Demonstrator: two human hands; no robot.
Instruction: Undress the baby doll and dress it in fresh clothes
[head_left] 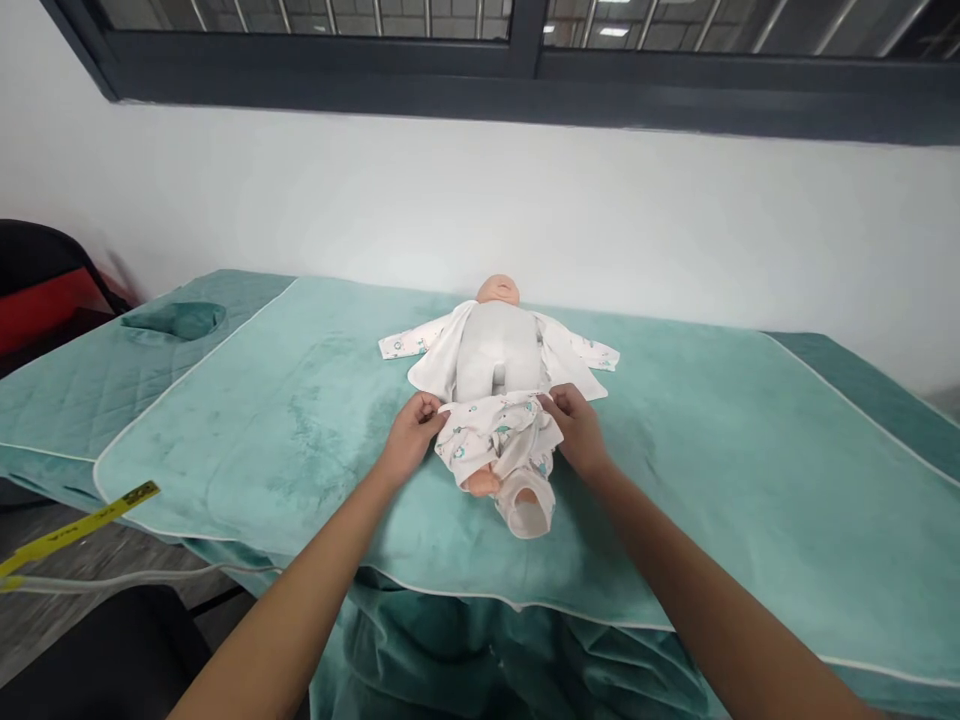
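A pale wall (480, 200) runs below a dark window frame (322, 80), and against it stands a bed (720, 480) covered in green cloth with white piping. On the bed, at the middle and directly in front of the person, a baby doll (496, 335) lies on its back, head toward the wall and legs toward the person. A white jacket (433, 370) with printed sleeves lies spread open at both sides of its bare, pale torso. Printed trousers (495, 420) are bunched around the hips and legs; a patch of the doll's limb (482, 482) shows at one leg, and the other leg's wide cuff (529, 517) gapes toward the person. The left hand (414, 428) and right hand (577, 422) are nearly closed, thumb and fingers pinching the waistband at opposite sides. The step in hand looks to be working this waistband at the hips, with the jacket front not yet fastened. From here, I judge the next move calls for an even pull on both sides, so that the band stays level, and for care with the folds gathered over the legs, which could catch or twist.
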